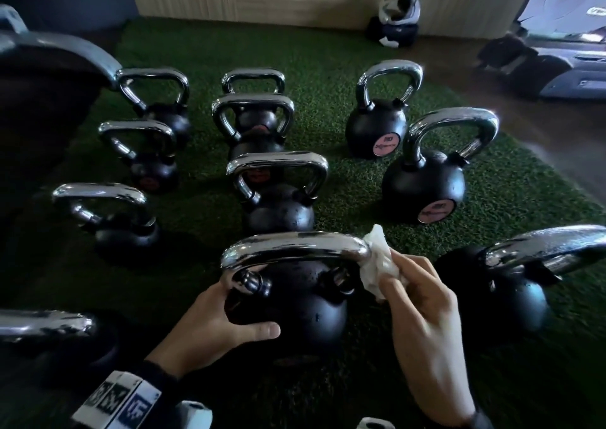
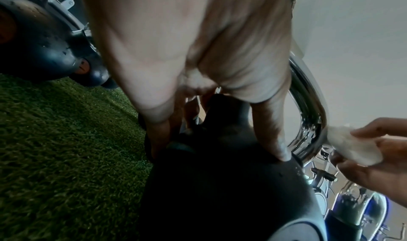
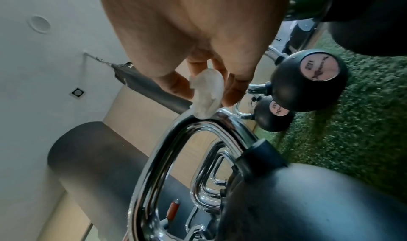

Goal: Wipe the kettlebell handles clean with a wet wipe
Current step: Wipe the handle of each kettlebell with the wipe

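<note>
A black kettlebell (image 1: 295,307) with a chrome handle (image 1: 295,246) stands nearest me on the green turf. My left hand (image 1: 216,320) grips its round body from the left, thumb across the front; in the left wrist view the thumb (image 2: 270,131) lies on the black body (image 2: 231,192). My right hand (image 1: 423,317) pinches a crumpled white wet wipe (image 1: 377,264) against the handle's right bend. The right wrist view shows the wipe (image 3: 206,96) touching the top of the chrome handle (image 3: 176,149); the left wrist view shows the wipe (image 2: 352,147) at the handle's end.
Several more chrome-handled kettlebells stand in rows on the turf (image 1: 360,182), among them one just behind (image 1: 278,192), two at the right (image 1: 426,179) and one close at the right edge (image 1: 511,284). A wooden wall and gym machine (image 1: 557,35) lie beyond.
</note>
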Demonstrator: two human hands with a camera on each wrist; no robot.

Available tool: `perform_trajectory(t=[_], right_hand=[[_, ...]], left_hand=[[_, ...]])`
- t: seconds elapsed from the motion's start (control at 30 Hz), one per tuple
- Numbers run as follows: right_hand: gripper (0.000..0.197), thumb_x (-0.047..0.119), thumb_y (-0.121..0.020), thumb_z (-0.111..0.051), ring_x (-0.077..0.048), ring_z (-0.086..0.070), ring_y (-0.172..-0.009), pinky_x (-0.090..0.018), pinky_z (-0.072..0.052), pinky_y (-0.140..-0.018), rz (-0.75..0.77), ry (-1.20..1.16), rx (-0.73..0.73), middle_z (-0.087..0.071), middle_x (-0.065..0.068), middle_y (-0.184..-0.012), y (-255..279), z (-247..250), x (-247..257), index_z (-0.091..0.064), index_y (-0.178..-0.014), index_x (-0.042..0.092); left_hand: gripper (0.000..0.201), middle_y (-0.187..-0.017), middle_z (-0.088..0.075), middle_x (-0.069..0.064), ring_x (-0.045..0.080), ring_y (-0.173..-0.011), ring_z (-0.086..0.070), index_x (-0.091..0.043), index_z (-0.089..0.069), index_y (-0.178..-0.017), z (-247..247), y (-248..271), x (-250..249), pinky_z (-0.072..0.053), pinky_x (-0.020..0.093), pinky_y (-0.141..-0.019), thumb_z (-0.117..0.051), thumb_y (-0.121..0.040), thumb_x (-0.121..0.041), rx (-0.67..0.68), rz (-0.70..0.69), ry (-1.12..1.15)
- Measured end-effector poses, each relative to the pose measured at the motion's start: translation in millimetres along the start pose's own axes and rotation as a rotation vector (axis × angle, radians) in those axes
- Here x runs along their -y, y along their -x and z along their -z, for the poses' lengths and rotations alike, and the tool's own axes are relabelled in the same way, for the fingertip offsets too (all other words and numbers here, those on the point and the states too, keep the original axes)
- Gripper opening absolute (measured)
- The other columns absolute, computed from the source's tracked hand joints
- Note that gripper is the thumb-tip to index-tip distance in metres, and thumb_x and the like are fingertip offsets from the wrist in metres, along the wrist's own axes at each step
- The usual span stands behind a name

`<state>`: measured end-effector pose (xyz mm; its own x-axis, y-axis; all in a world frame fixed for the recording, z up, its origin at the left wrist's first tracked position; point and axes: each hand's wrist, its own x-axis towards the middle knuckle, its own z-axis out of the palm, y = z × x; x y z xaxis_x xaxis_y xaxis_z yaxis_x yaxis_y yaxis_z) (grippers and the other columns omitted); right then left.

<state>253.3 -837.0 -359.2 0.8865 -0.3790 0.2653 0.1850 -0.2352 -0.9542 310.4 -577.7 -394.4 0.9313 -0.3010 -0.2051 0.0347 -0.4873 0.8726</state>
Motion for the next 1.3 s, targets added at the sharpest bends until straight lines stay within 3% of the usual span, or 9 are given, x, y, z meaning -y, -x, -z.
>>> perform_trajectory(t=[0.17, 0.27, 0.37, 0.47, 0.7, 0.83, 0.9, 1.13, 1.3], right_hand=[[0.022, 0.004, -0.095, -0.067, -0.017, -0.062, -0.073, -0.046, -0.051, -0.066, -0.168, 0.037, 0.043, -0.068, -0.003, -0.087, 6, -6, -35, -0.080, -0.087, 0.021], [0.024, 0.007, -0.093, -0.071, -0.018, -0.066, -0.071, -0.038, -0.054, -0.064, -0.226, 0.048, 0.094, -0.070, -0.003, -0.083, 10, -10, -44, -0.081, -0.091, 0.029], [0.011, 0.018, -0.088, -0.077, -0.015, -0.067, -0.066, -0.039, -0.054, -0.063, -0.201, 0.241, 0.090, -0.071, 0.001, -0.075, 11, 0, -42, -0.080, -0.089, 0.028], [0.010, 0.028, -0.080, -0.082, -0.005, -0.069, -0.066, -0.034, -0.056, -0.066, -0.198, 0.375, 0.136, -0.074, 0.009, -0.073, 16, 11, -27, -0.079, -0.085, 0.037], [0.028, 0.022, -0.068, -0.094, -0.009, -0.069, -0.076, -0.024, -0.052, -0.069, 0.000, 0.296, 0.440, -0.073, 0.010, -0.087, 8, -3, 22, -0.078, -0.080, 0.040], [0.012, 0.039, -0.065, -0.088, -0.011, -0.065, -0.074, -0.012, -0.044, -0.061, 0.159, 0.253, 0.364, -0.065, 0.008, -0.083, 3, -18, 32, -0.078, -0.073, 0.040], [0.020, 0.029, -0.065, -0.093, -0.011, -0.067, -0.071, -0.013, -0.047, -0.059, 0.201, 0.274, 0.246, -0.068, 0.009, -0.078, 4, -22, 32, -0.075, -0.073, 0.032], [0.031, 0.009, -0.073, -0.089, -0.016, -0.071, -0.074, -0.033, -0.057, -0.069, 0.184, 0.156, 0.330, -0.074, 0.004, -0.085, 8, -6, 23, -0.070, -0.091, 0.026], [0.037, 0.018, -0.070, -0.088, -0.023, -0.070, -0.083, -0.025, -0.057, -0.073, -0.058, -0.061, 0.057, -0.071, -0.007, -0.093, 1, 7, -26, -0.066, -0.100, 0.020]], left_hand=[[0.087, -0.123, -0.047, -0.056, -0.027, -0.116, -0.049, -0.053, -0.050, -0.133, 0, 1, -1, -0.040, 0.005, -0.094, -0.095, -0.059, -0.044, -0.002, -0.017, 0.009], [0.082, -0.118, -0.056, -0.050, -0.023, -0.114, -0.052, -0.053, -0.054, -0.128, 2, 5, -7, -0.039, -0.003, -0.087, -0.094, -0.057, -0.055, -0.033, 0.051, -0.048], [0.064, -0.102, -0.069, -0.021, -0.003, -0.099, -0.065, -0.045, -0.063, -0.108, 4, 14, -23, -0.049, 0.012, -0.078, -0.080, -0.057, -0.079, -0.039, 0.253, -0.310], [0.038, -0.086, -0.071, -0.015, 0.000, -0.077, -0.067, -0.038, -0.071, -0.092, 6, 27, -43, -0.056, 0.020, -0.068, -0.069, -0.078, -0.073, -0.017, 0.299, -0.522], [0.038, -0.101, -0.080, 0.011, 0.024, -0.097, -0.077, -0.013, -0.082, -0.102, -5, 27, -64, -0.062, 0.029, -0.082, -0.059, -0.087, -0.040, 0.218, 0.217, 0.489], [0.028, -0.111, -0.077, 0.015, 0.024, -0.104, -0.075, -0.018, -0.081, -0.109, -15, 28, -65, -0.062, 0.030, -0.083, -0.072, -0.089, -0.036, 0.295, 0.187, 0.738], [0.030, -0.113, -0.077, 0.016, 0.025, -0.108, -0.074, -0.023, -0.081, -0.111, -20, 29, -66, -0.061, 0.030, -0.085, -0.079, -0.083, -0.033, 0.298, 0.178, 0.807], [0.026, -0.101, -0.080, 0.007, 0.009, -0.088, -0.074, -0.021, -0.084, -0.098, -21, 34, -84, -0.059, 0.020, -0.079, -0.079, -0.073, -0.017, 0.056, -0.029, 0.800], [0.026, -0.103, -0.079, -0.015, 0.002, -0.093, -0.076, -0.023, -0.082, -0.103, 0, 43, -100, -0.060, 0.019, -0.082, -0.080, -0.079, -0.013, -0.436, -0.541, 0.090]])
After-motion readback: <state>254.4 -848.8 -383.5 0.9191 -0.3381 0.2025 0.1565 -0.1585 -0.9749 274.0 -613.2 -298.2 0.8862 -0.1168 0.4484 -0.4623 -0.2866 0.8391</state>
